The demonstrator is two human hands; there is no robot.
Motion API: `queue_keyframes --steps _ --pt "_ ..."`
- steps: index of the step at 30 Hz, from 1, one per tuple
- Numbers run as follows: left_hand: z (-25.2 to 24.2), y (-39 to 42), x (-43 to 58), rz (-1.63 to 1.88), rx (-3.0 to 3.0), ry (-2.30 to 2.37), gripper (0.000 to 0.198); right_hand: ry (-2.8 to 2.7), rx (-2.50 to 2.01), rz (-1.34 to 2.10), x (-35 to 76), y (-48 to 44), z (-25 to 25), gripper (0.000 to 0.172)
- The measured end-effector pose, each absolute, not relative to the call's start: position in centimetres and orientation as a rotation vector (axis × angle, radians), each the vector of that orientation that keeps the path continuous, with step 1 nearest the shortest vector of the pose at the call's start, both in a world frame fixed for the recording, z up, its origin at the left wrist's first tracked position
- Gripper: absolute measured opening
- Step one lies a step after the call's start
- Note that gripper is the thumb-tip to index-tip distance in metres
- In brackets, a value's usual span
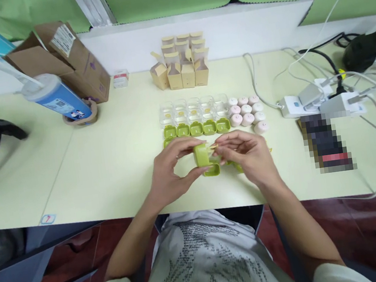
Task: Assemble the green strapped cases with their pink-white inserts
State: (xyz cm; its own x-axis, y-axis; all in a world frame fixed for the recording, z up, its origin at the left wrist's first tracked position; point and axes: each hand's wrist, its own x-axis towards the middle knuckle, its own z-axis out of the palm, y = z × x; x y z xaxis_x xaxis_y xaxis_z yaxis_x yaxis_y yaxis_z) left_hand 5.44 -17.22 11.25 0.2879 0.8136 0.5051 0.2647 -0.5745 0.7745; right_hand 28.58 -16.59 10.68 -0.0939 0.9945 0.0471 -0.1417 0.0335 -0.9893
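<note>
My left hand [174,168] grips a small green plastic cup [201,156] between thumb and fingers, tilted on its side. Its open side faces my right hand [245,152], whose fingers pinch a small yellowish piece [213,147] at the cup's mouth; what kind of piece it is I cannot make out. Beneath my hands lie more green cups [211,170], partly hidden. Just beyond them runs a row of green cups [196,129], with clear plastic covers [193,109] behind it. Pale pink and white rounded pieces [247,119] stand in rows at the right.
Small open cardboard boxes [188,75] stand grouped near the wall. At left are a blue wipes canister [61,100], a large brown carton [84,66] and a small white box [120,78]. A power strip [299,105] with cables and a blurred dark phone-like object [326,141] occupy the right.
</note>
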Motion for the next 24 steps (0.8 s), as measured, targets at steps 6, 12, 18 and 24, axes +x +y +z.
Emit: queue_keyframes --steps 6,12,18,24 --pt "11.0 -16.3 4.5 1.161 2.139 1.188 0.05 -1.79 -1.579 0.48 37.4 -16.2 11.7 0.007" --pt "9.4 -15.4 4.1 0.998 2.206 1.336 0.048 -2.205 -1.557 0.175 37.9 -16.1 11.3 0.015" --pt "8.8 -15.5 4.4 0.938 2.19 1.253 0.065 -2.305 -1.114 0.314 28.5 -16.9 10.4 0.022" --pt "8.9 -15.3 3.7 0.967 2.185 1.174 0.047 -2.523 -1.114 0.256 26.5 -15.9 10.3 0.024"
